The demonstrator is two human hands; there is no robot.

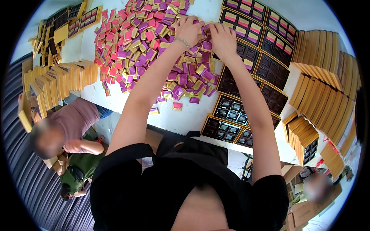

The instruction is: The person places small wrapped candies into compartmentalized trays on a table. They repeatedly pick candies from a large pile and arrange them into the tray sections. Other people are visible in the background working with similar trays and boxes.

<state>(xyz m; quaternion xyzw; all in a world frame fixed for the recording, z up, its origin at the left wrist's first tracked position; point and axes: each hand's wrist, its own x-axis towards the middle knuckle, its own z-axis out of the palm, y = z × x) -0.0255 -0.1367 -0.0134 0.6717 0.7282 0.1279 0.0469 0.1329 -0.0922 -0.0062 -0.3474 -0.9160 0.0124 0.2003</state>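
Observation:
A big heap of small wrapped pieces (144, 42), gold with pink or purple bands, covers the middle of the white table. My left hand (189, 31), with a bracelet at its wrist, lies over the heap's right part, fingers curled down among the pieces. Beside it my right hand (223, 38) bends its fingers toward the left hand at the heap's right edge. Whatever either hand grips is hidden beneath the fingers. Under and beyond my right forearm stand dark compartment trays (272, 71) with gold rims. The far trays (243, 24) hold wrapped pieces; several nearer ones show bare compartments.
Gold-edged boxes (314, 50) stand in rows along the right. More such boxes (61, 79) line the table's left side, with trays (86, 18) behind them. One person (79, 119) is at the left, another in green (86, 163) below, and a third (318, 186) at lower right.

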